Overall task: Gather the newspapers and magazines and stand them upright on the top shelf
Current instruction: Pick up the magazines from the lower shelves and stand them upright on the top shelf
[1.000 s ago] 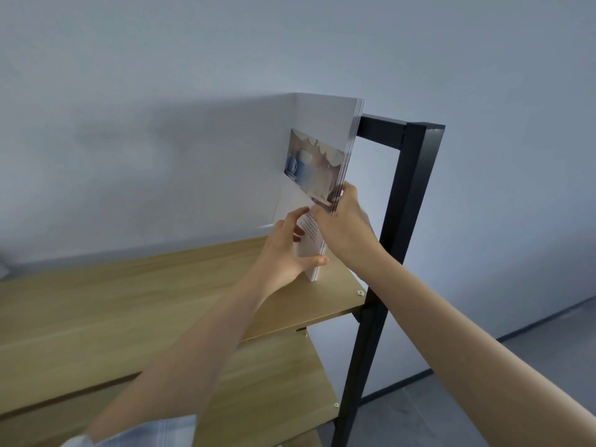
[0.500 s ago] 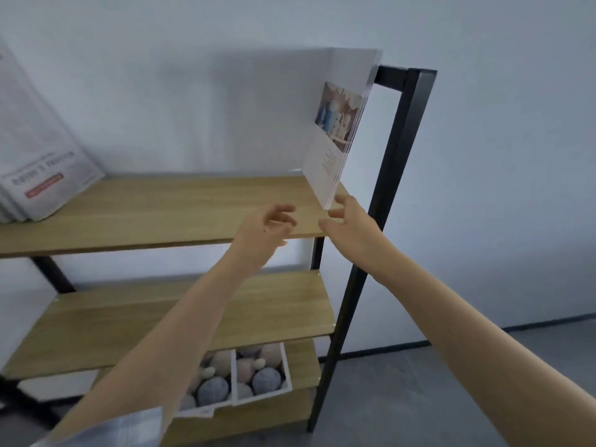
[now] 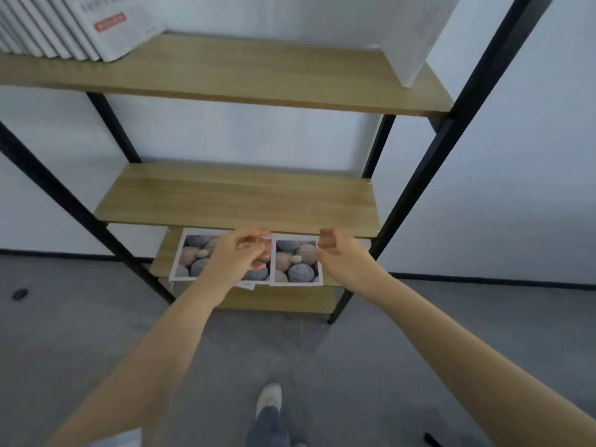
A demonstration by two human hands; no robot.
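Both hands empty: left hand (image 3: 238, 253) and right hand (image 3: 335, 253) loosely curled above the magazines (image 3: 295, 261) on the low shelf. Probably thin, floppy, slick; pinch the near edge.

The top shelf (image 3: 245, 77) carried a leaning row of newspapers (image 3: 74, 27) at its left end and a standing magazine (image 3: 416, 37) at its right end, against the black frame upright (image 3: 464, 104). The board between them lay bare and was reachable from the front. The middle shelf (image 3: 238, 198) was bare across its width. Its front edge overhung the rear of the lower shelf (image 3: 163, 258), so access there ran from the front, under that edge. Two magazines with stone pictures (image 3: 295, 261) lay flat there, side by side. The left hand (image 3: 238, 256) and right hand (image 3: 342, 256) hovered before them, fingers loosely curled. Black uprights bounded the opening on both sides.
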